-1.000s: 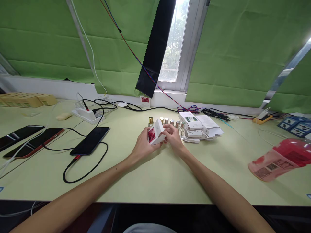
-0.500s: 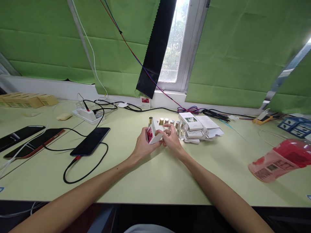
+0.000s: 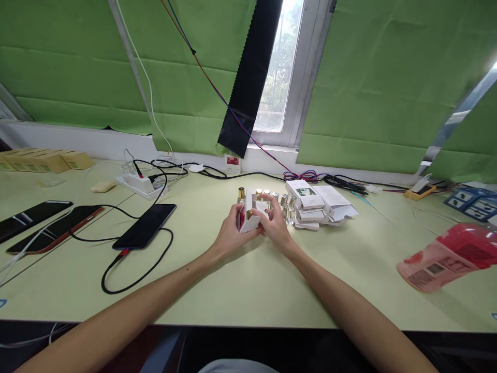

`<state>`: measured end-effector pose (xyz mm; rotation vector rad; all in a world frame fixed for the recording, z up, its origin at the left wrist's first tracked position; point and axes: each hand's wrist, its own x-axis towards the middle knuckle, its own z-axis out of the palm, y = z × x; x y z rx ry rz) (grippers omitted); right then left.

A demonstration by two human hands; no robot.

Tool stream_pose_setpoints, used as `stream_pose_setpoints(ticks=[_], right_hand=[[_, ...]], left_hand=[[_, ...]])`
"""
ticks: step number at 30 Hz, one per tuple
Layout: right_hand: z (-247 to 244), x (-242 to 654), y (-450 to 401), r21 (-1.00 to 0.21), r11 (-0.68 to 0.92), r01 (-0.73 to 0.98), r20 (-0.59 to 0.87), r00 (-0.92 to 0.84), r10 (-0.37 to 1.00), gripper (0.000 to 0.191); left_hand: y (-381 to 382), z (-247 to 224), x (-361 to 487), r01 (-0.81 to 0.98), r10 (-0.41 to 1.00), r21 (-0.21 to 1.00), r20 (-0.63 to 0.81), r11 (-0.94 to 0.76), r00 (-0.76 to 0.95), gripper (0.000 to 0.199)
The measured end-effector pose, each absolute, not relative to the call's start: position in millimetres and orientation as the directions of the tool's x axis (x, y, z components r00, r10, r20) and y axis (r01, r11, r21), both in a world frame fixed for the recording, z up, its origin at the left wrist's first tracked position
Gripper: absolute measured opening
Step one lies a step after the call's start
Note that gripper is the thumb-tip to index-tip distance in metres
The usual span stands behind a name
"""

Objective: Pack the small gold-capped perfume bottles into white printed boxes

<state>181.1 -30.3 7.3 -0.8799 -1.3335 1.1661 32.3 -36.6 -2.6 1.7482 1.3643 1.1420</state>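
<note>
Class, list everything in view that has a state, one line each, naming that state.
Held white carton, open, in left grip
Right grip, at the carton's open end
Glass bottles, upright, capped
Other white cartons, piled
Dark-blue smartphone, flat, screen dark, cable connected
Two leftmost smartphones, flat, screens dark
Power strip, plugs inserted
Green blinds, lowered
Black cable bundle, coiled
Carton by wall, upright

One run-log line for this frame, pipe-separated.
left hand: holding white box, end open | right hand: touching box's open end | bottles: upright beyond hands | box stack: right of bottles

The open white box point(image 3: 249, 224) tilts between the hands point(image 3: 227, 234).
</note>
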Motion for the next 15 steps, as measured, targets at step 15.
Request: stream_pose_setpoints(ticks=[15], right_hand=[[11.7,182.1,-35.9,-0.941,0.335,-0.04,0.338,-0.093,0.937,0.055]], left_hand=[[-38.0,1.3,32.5,0.283,0.947,0.909,0.256,-0.304,0.196,0.055]])
